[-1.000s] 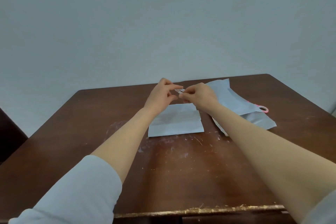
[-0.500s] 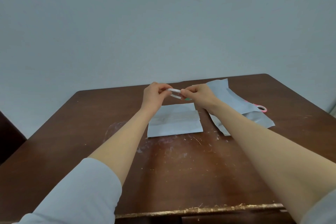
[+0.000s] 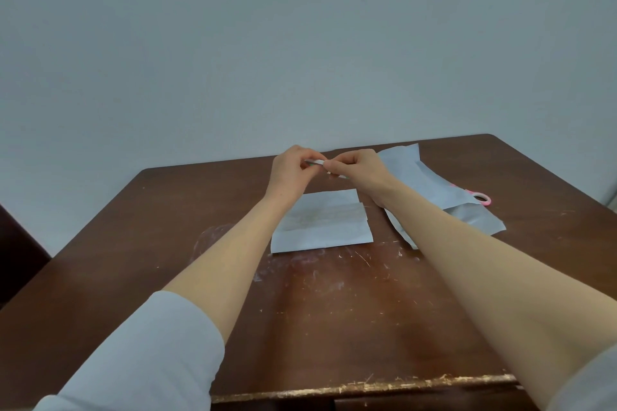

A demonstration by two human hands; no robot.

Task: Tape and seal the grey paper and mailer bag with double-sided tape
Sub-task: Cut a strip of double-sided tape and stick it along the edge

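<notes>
Brown wood, chipped pale along its near edge, makes up the table (image 3: 334,310). Two pale grey sleeves (image 3: 143,354) enter at the bottom corners, and bare forearms reach forward from them. Past a patch of light scratches and white smears lies the grey paper (image 3: 322,227), folded into a flat rectangle with a narrower flap lying across its top, directly below the hands. Just to its right, partly hidden under the right forearm, the mailer bag (image 3: 430,183) lies crumpled and slanted towards the table's far right corner. A pink ring handle (image 3: 480,199) pokes out from beneath the bag's right side.

Above the far edge of the paper, both hands are raised and nearly touching. The left hand (image 3: 290,170) and the right hand (image 3: 364,170) each have a grip clamped on the double-sided tape (image 3: 315,162), a small white piece pinched between curled fingertips and thumbs. Whether it is a roll or a strip I cannot tell. Beyond the table rises a plain grey-white wall (image 3: 300,43).
</notes>
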